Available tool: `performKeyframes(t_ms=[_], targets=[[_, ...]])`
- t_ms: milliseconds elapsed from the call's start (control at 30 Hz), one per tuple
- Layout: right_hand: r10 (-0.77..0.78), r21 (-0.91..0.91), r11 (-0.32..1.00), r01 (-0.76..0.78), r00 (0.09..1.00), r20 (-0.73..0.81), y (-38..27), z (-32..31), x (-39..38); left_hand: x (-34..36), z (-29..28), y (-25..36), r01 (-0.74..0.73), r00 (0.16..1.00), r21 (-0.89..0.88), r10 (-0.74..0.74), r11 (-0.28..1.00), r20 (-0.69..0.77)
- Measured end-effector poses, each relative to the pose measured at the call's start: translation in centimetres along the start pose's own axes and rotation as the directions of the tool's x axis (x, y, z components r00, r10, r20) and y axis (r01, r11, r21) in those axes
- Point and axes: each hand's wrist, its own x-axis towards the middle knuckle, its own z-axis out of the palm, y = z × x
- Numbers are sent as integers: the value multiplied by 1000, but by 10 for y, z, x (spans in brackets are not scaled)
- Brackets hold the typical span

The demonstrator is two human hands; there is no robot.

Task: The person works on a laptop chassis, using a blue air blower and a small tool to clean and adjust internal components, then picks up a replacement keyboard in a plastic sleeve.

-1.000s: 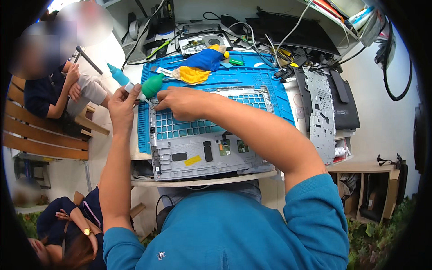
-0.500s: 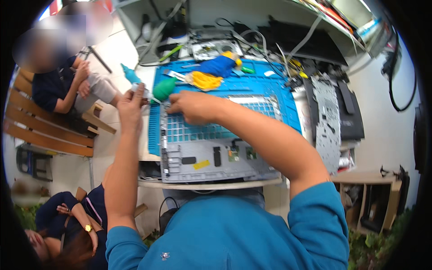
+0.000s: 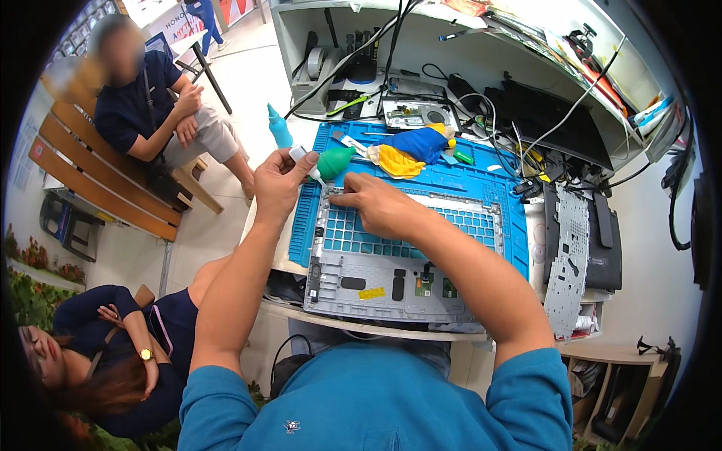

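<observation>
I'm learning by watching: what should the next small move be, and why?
Perhaps bring the tip of the white applicator slightly nearer the upper-left corner of the laptop top case: the left hand holds it angled down toward there, and the right hand is at that corner too. Whether the tip touches is unclear.

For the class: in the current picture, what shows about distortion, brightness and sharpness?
Head view: the table edge curves, with black surrounding the round picture; the upper-left floor looks bright, the shelf recess dimmer; the left hand looks fairly sharp, while blur hides the head of a seated person.
</observation>
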Motion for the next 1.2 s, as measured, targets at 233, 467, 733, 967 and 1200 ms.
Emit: performKeyframes(t_ms=[233, 467, 733, 967, 1200], targets=[[7, 6, 1000, -7, 1000, 22, 4, 3, 2, -1, 4, -5, -80, 996, 16, 79, 997, 44], [33, 3, 999, -34, 998, 47, 1, 1, 3, -3, 4, -2, -83, 996, 37, 81, 996, 46], [31, 16, 999, -32, 999, 36, 1, 0, 3, -2, 2, -4, -96, 994, 61, 93, 993, 53], [19, 19, 1000, -19, 999, 34, 4, 2, 4, -1, 2, -6, -100, 993, 58, 96, 993, 65], [14, 25, 1000, -15, 1000, 21, 4, 2, 3, 0, -2, -7, -79, 992, 96, 69, 992, 103]])
